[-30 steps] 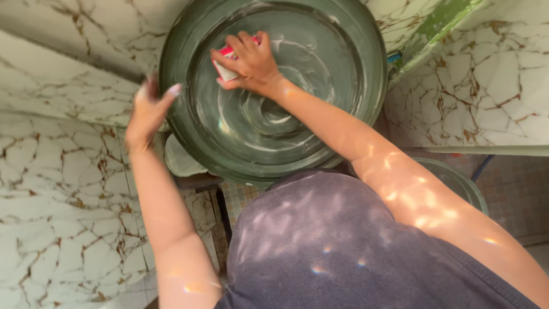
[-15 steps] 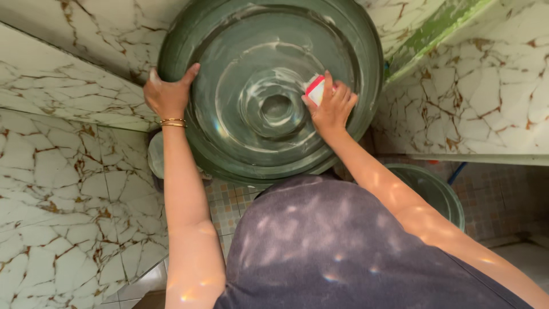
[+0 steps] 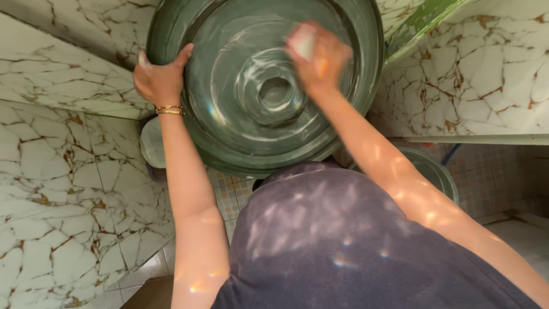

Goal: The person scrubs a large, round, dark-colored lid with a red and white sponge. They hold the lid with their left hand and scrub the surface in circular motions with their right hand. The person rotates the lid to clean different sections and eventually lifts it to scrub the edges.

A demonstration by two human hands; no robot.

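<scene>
A large round green lid point(image 3: 251, 131) with raised rings and soapy streaks stands tilted against the marbled wall. My left hand point(image 3: 159, 79) grips its left rim, gold bangles on the wrist. My right hand point(image 3: 319, 56), blurred by motion, presses a small white-and-red scrub pad point(image 3: 303, 40) onto the lid's upper right, beside the central knob point(image 3: 275, 90).
Marbled white tile walls point(image 3: 63, 171) close in at left and right. A green bucket point(image 3: 437, 171) stands on the small-tiled floor point(image 3: 231, 189) at lower right, partly behind my arm. A pale round container point(image 3: 151, 143) sits below the lid's left edge.
My right hand has swept the pad from the lid's upper left round its right side and up to the upper right. My left hand closed onto the left rim and stays there.
</scene>
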